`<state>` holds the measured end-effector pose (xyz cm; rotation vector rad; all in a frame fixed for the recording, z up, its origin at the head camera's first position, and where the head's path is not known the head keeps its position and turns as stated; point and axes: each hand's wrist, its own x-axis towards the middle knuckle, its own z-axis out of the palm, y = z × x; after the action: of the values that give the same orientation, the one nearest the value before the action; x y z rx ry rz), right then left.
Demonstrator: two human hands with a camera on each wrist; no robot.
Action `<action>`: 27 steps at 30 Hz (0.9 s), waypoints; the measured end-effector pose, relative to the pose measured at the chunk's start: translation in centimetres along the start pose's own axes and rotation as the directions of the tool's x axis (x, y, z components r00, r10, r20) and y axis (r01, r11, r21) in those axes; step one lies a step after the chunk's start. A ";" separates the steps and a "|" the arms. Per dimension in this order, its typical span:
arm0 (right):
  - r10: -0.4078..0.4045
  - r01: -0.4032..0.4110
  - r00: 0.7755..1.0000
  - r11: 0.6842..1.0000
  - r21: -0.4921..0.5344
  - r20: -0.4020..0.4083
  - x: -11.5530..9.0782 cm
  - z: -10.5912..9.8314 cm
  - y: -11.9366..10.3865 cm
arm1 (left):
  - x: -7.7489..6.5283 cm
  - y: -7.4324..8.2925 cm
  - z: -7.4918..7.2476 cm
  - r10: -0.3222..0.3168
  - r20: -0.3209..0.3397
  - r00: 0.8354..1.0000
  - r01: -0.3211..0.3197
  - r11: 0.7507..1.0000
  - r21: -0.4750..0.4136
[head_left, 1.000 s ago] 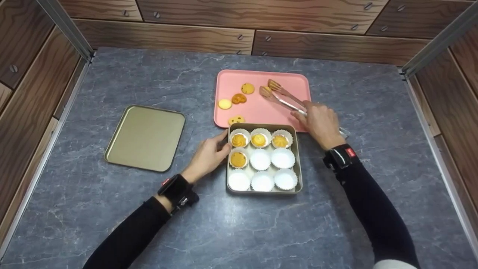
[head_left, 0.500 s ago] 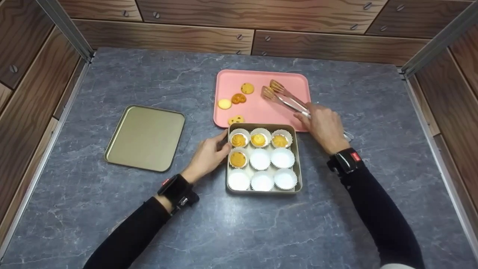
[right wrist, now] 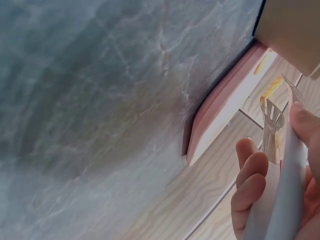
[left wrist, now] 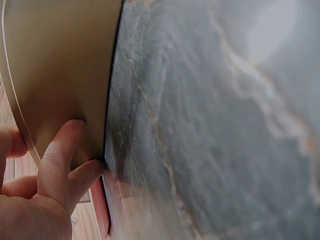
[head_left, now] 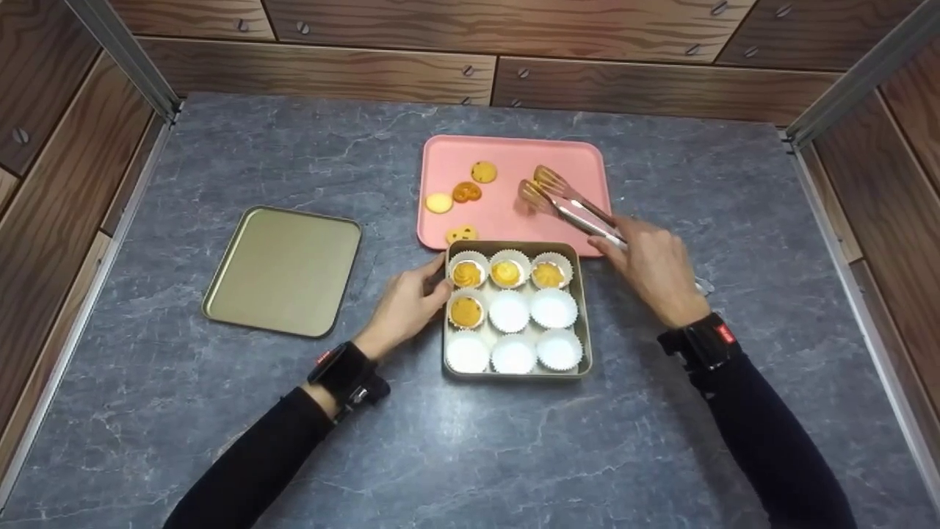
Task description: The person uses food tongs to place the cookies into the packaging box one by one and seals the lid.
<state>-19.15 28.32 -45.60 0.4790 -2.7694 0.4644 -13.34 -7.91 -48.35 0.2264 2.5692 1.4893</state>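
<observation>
My right hand [head_left: 650, 268] grips a pair of tongs [head_left: 585, 220] above the right side of the pink tray [head_left: 514, 235]. In the right wrist view, a yellow cookie [right wrist: 272, 87] sits between the slotted tong tips. My left hand [head_left: 400, 308] touches the left wall of a square tin [head_left: 585, 323] near its far corner; the left wrist view shows fairly straight fingers [left wrist: 57, 155] against the outer wall. Paper cups [head_left: 509, 311] fill the tin in rows. Swirled cookies [head_left: 468, 275] occupy the back row, and a round speckled cookie [head_left: 465, 312] lies in the middle-left cup.
Left on the tray are a chip cookie [head_left: 483, 172], a pretzel-shaped cookie [head_left: 467, 192], a pale round cookie [head_left: 439, 203] and another chip cookie [head_left: 462, 234] beside the tin. A gold lid [head_left: 283, 272] lies to the left on the grey marbled table [head_left: 440, 455].
My right hand has drawn the tongs toward the near right, and the yellow cookie has moved with their tips. The left hand stays against the tin.
</observation>
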 end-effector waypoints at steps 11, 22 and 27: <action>-0.035 0.035 0.998 0.999 0.010 -0.047 -2.3 -1.4 -0.2 | -0.1 0.0 0.2 0.002 -0.005 1.000 -0.002 1.000 -0.018; -0.100 0.101 0.991 0.995 0.004 -0.085 -5.1 -2.9 -0.6 | -0.1 0.2 0.1 -0.015 0.004 1.000 0.015 1.000 -0.019; -0.122 0.124 0.987 0.992 0.009 -0.102 -6.1 -3.4 -0.7 | -0.1 0.1 0.0 -0.031 0.011 0.999 0.032 0.999 -0.017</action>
<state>-12.62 30.55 -44.32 0.6084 -2.6233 0.4671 -13.27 -7.85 -48.26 0.1903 2.5385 1.4943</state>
